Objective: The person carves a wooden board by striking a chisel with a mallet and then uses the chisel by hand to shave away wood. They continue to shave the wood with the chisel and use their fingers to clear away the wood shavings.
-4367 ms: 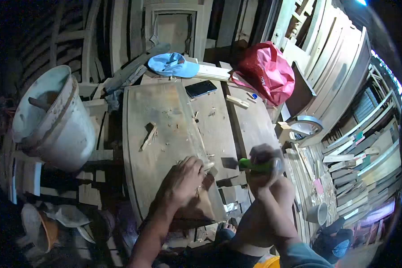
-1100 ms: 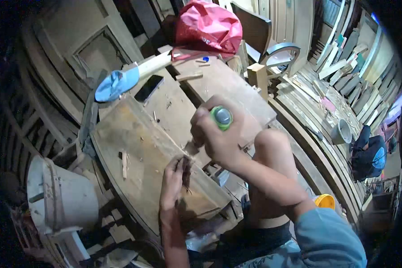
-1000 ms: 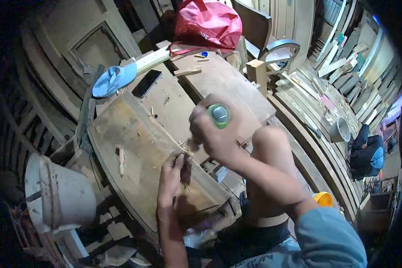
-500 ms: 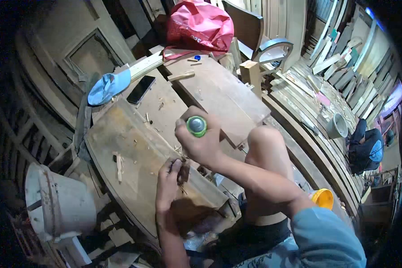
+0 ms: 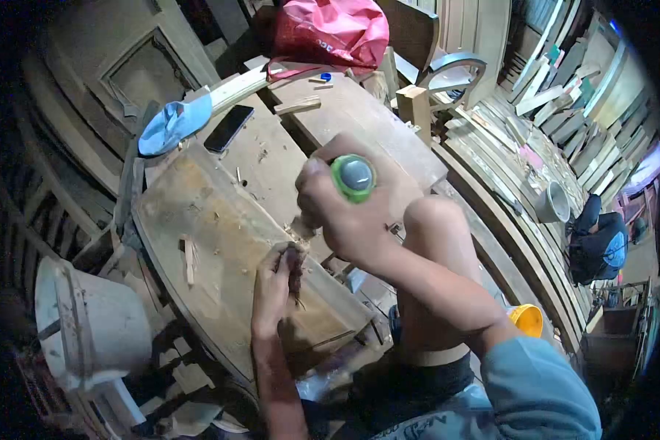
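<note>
My right hand [image 5: 348,224] is closed around a green-handled tool [image 5: 356,174], held upright and seen end-on, with a rounded grey cap on top. Its lower end is hidden behind the hand. To the left and below, my left hand [image 5: 273,282] is closed with its fingers on a dark reddish-brown, stringy piece [image 5: 295,270] at the edge of a worn wooden panel [image 5: 198,194]. What exactly that piece is I cannot make out. A loose wood sliver [image 5: 190,262] lies on the panel.
A phone [image 5: 229,128], a blue cap [image 5: 174,128] and a pink bag [image 5: 331,37] are at the back. My bent knee [image 5: 436,242] rises at the right. A white bucket [image 5: 103,323] stands at left, a yellow container [image 5: 526,320] at right. Stacked boards [image 5: 521,242] run beyond.
My right hand has risen and shifted right with the green-handled tool, which looks larger and nearer. My left hand has moved slightly up, showing more of the dark piece.
</note>
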`<state>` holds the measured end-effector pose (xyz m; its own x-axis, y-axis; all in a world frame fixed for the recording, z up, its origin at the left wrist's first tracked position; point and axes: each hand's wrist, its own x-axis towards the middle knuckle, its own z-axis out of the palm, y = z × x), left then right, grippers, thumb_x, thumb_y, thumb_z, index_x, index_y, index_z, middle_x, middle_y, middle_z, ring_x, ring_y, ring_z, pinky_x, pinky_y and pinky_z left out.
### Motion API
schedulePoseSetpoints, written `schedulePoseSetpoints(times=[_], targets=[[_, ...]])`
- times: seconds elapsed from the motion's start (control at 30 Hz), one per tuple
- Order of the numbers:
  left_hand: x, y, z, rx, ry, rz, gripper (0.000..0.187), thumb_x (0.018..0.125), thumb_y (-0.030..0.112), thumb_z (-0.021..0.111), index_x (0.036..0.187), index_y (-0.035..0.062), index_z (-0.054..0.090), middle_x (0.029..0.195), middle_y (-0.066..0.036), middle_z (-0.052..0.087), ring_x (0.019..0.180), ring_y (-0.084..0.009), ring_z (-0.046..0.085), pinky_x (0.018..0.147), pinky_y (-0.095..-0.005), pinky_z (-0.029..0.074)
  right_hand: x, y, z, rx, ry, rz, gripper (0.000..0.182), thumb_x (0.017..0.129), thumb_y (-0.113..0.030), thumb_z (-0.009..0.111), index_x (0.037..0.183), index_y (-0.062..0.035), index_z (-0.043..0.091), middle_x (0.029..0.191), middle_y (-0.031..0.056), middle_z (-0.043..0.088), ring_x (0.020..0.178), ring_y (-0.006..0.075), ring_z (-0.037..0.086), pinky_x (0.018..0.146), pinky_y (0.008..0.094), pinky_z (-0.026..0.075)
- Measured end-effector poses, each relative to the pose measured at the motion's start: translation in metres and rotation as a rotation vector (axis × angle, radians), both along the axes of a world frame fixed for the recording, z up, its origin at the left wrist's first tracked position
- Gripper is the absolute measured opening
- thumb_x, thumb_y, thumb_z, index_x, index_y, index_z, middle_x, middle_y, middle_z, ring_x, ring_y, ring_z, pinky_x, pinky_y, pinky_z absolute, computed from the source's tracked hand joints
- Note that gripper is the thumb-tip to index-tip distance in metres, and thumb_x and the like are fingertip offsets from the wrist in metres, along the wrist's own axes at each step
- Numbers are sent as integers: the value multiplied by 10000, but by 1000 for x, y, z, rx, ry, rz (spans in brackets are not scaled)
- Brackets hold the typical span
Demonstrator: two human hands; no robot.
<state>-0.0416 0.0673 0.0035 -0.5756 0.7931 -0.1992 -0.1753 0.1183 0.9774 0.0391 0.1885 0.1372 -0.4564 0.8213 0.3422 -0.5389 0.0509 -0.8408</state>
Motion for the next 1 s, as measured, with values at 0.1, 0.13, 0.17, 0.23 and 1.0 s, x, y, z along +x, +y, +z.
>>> schedulePoseSetpoints(times=[0.1, 0.13, 0.17, 0.23, 1.0], targets=[[0, 2, 11, -16, 82, -23, 231, 979, 193, 493, 1004, -1, 617, 815, 18, 576, 741, -68, 501, 678, -231, 426, -6, 1, -23, 394, -209, -183, 159, 753, -78, 658, 681, -5, 537, 554, 76, 464, 504, 104, 467, 488, 286, 393], [0, 3, 11, -19, 92, -11, 230, 978, 192, 493, 1006, 0, 616, 819, 16, 576, 742, -71, 503, 679, -233, 427, -6, 3, -26, 566, -149, -204, 103, 850, -65, 597, 763, -26, 557, 626, 19, 565, 519, 72, 516, 465, 221, 407], [-1, 2, 9, -27, 98, 9, 228, 977, 191, 492, 1008, 1, 615, 822, 13, 577, 743, -73, 504, 680, -235, 428, -5, 3, -19, 569, -144, -207, 103, 850, -65, 597, 763, -26, 557, 626, 19, 565, 519, 72, 516, 465, 221, 407], [-4, 2, -3, 8, 178, 63, 221, 976, 189, 493, 1022, 11, 616, 831, 5, 584, 759, -73, 511, 688, -235, 429, 0, 0, -7, 328, -114, -79, 114, 852, -62, 592, 756, -18, 549, 629, 19, 569, 516, 67, 516, 464, 224, 412], [5, 2, 18, 2, -47, 36, 193, 968, 176, 513, 967, 10, 612, 754, -10, 609, 576, -61, 492, 504, -230, 383, -8, 2, -24, 498, -161, -182, 108, 823, -47, 616, 743, -30, 545, 636, 2, 561, 514, 69, 495, 487, 254, 410]])
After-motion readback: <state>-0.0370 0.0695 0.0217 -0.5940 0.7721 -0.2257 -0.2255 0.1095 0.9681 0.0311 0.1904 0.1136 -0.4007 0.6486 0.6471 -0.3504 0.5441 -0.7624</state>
